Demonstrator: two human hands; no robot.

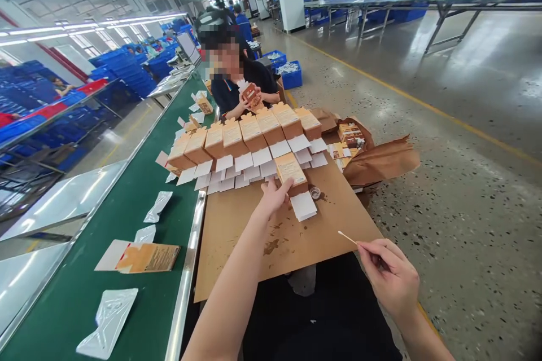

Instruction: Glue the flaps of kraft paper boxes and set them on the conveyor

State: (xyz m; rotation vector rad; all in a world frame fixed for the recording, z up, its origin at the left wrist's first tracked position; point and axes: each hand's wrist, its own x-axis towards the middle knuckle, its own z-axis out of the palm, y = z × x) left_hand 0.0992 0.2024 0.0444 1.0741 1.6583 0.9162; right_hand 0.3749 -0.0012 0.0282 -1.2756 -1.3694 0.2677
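Observation:
My left hand grips the near side of a small orange-and-white carton, with the thumb on its top. The carton lies on a brown cardboard sheet, its white flap open toward me. In my right hand, a cotton swab is pinched between thumb and fingers, its white tip pointing left over the sheet. Just right of the carton stands a small round clear container. Behind it, several like cartons stand in a row with white flaps hanging toward me.
At left runs a green conveyor belt with a metal edge, carrying silvery pouches and an open carton. Across the row sits a co-worker holding a carton. A brown paper bag of cartons stands right. Blue bins lie beyond.

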